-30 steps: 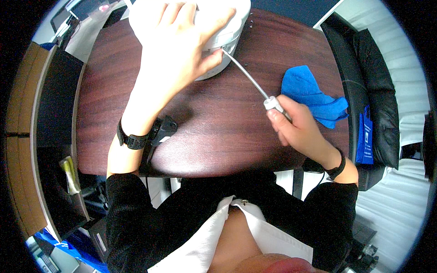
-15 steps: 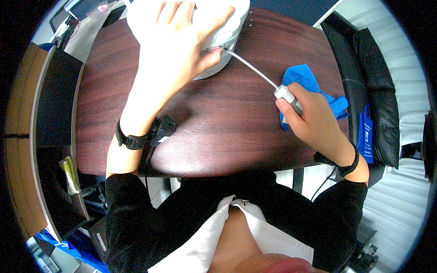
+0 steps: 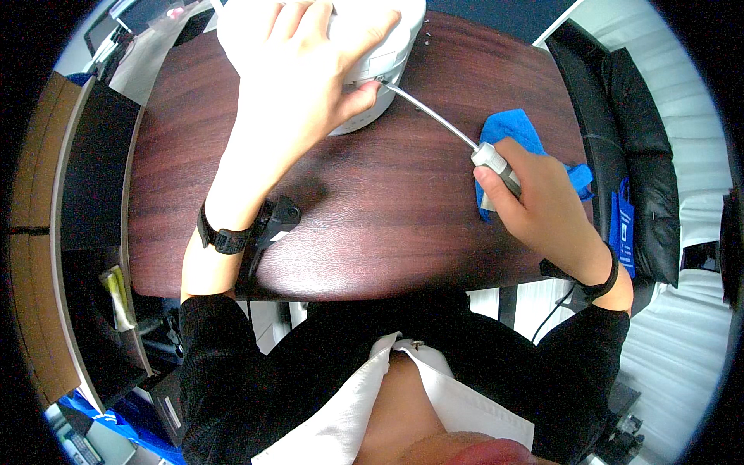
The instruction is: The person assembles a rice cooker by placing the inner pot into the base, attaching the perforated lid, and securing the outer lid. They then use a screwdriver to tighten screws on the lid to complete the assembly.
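Note:
A white plastic appliance with a rounded body [image 3: 395,48] stands at the far edge of the brown table, partly cut off by the top of the view. My left hand [image 3: 298,89] grips it from above, fingers spread over its housing. The left thumb lies beside the screwdriver's tip. In my right hand [image 3: 546,198] is a screwdriver [image 3: 434,115] with a long metal shaft and a grey-and-white handle. Its tip meets a recess low on the appliance's side. Under the handle and right hand lies a crumpled blue cloth [image 3: 511,126].
A few tiny bits, perhaps screws, lie on the table [image 3: 372,232] right of the appliance. A black sofa [image 3: 647,170] with a blue bag [image 3: 625,232] borders the right side. At left stands an open shelf unit [image 3: 97,186]. Black devices are strapped at both wrists.
My right hand and the screwdriver handle have shifted slightly right, with a small turn of the handle. The tip stays at the recess. My left hand and the appliance hardly moved.

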Demonstrator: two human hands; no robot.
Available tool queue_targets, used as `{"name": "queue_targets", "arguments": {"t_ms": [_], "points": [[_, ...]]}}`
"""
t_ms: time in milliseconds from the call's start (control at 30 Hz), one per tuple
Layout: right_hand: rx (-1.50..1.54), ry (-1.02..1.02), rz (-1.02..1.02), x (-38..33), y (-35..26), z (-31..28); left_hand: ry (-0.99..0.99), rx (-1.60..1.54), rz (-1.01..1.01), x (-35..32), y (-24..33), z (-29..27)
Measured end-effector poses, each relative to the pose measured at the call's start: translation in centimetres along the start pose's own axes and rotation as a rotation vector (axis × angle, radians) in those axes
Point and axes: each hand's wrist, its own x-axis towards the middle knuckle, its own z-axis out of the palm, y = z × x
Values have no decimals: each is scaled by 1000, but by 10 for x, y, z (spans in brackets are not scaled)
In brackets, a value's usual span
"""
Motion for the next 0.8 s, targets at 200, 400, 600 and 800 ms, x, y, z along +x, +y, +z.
{"name": "queue_targets", "arguments": {"t_ms": [200, 400, 600, 800], "points": [[-5, 5, 5, 0, -1, 0, -20, 22, 0, 1, 0, -2], [-7, 20, -3, -1, -3, 0, 26, 7, 22, 0, -2, 1], [-19, 21, -2, 1, -5, -2, 19, 16, 20, -1, -1, 3], [-92, 8, -2, 3, -10, -8, 0, 69, 19, 1, 1, 3]]}}
